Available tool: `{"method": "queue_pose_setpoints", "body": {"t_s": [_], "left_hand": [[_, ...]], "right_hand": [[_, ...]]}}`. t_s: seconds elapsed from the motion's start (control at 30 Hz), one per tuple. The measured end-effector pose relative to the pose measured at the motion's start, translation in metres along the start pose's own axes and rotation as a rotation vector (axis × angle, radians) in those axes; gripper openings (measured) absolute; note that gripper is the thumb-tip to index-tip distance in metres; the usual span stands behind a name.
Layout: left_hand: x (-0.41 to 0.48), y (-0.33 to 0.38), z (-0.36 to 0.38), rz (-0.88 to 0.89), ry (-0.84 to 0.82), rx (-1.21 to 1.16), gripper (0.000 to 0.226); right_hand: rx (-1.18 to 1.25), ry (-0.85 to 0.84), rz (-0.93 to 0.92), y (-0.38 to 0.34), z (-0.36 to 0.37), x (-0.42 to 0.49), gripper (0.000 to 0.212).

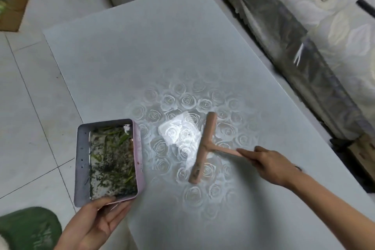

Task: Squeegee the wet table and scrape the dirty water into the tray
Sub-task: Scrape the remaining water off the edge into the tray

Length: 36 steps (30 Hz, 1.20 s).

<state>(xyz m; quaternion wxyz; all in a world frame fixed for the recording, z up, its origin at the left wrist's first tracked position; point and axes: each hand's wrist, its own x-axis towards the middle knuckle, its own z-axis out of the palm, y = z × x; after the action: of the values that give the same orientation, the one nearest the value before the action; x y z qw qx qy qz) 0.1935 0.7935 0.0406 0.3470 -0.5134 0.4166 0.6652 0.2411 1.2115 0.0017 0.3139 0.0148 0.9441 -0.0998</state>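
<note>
Left hand point(97, 223) grips tray point(82, 160), already part-filled with dirty water; right hand point(269, 164) grips squeegee point(205, 144) at tray's 3 o'clock, wet patch point(178, 134) between them unscraped.

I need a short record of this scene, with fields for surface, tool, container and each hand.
surface: grey rose-patterned table, shiny patch in the middle
tool: pinkish-brown T-shaped squeegee, blade on the table
container: pink rectangular tray, dirty water and green scraps inside, at table's left edge
left hand: holds tray's near end
right hand: grips squeegee handle

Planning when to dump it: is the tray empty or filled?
Not empty: the tray holds dark grime and green scraps across its bottom.
</note>
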Motion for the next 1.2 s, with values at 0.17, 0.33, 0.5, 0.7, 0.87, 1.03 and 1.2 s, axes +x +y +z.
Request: {"method": "queue_pose_setpoints", "body": {"t_s": [0.17, 0.33, 0.5, 0.7, 0.87, 1.03, 1.2], "left_hand": [[0.006, 0.007, 0.002, 0.020, -0.002, 0.000, 0.028], [0.012, 0.013, 0.001, 0.031, 0.005, -0.009, 0.029], [0.019, 0.014, 0.001, 0.025, -0.002, -0.015, 0.040], [0.024, 0.020, -0.001, 0.049, 0.016, -0.049, 0.048], [0.025, 0.032, -0.008, 0.029, 0.036, -0.115, 0.050], [0.025, 0.037, -0.013, 0.032, 0.026, -0.149, 0.051], [0.028, 0.045, -0.024, 0.081, 0.051, -0.184, 0.049]], "right_hand": [[-0.060, 0.096, -0.144, -0.065, -0.006, 0.063, 0.053], [-0.122, 0.113, -0.137, 0.013, -0.052, 0.055, 0.051], [-0.186, 0.010, -0.044, 0.041, -0.073, 0.064, 0.045], [-0.207, 0.080, -0.365, -0.079, -0.052, 0.134, 0.054], [-0.283, 0.147, -0.364, -0.044, -0.122, 0.161, 0.049], [-0.418, 0.032, -0.185, -0.026, -0.146, 0.171, 0.051], [-0.285, 0.044, -0.365, -0.097, -0.107, 0.188, 0.053]]}}
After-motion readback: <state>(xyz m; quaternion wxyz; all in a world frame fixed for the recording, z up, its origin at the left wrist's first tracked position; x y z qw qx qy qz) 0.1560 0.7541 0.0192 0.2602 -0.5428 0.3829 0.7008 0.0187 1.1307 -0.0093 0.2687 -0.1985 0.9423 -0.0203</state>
